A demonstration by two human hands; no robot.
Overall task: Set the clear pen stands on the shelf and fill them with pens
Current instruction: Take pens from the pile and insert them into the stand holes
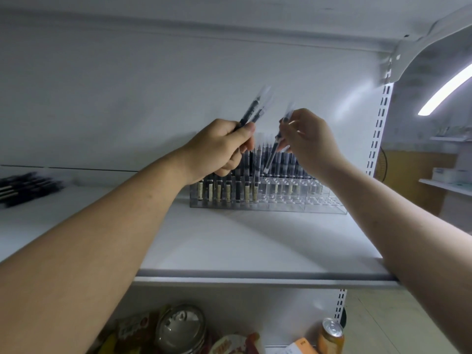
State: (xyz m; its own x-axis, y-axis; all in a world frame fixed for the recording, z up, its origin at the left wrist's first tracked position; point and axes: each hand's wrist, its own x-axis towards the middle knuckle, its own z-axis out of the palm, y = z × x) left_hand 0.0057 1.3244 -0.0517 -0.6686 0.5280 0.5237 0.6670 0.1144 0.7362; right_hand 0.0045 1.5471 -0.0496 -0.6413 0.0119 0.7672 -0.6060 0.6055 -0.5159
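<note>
A clear pen stand [306,204] sits on the white shelf [242,241] against the back wall. Black pens fill its rear rows and the left part of the front row; the front right holes look empty. My left hand [217,146] is raised above the stand's left end, closed on a small bundle of black pens [251,111] that points up and right. My right hand [309,139] hovers above the stand's middle, pinching a single black pen [274,149] that slants downward, its tip just above the standing pens.
A loose pile of black pens [25,186] lies at the shelf's far left. A slotted upright post [379,129] bounds the shelf on the right. Below the shelf edge are a metal bowl [181,328], snack packets and a drink can [330,335].
</note>
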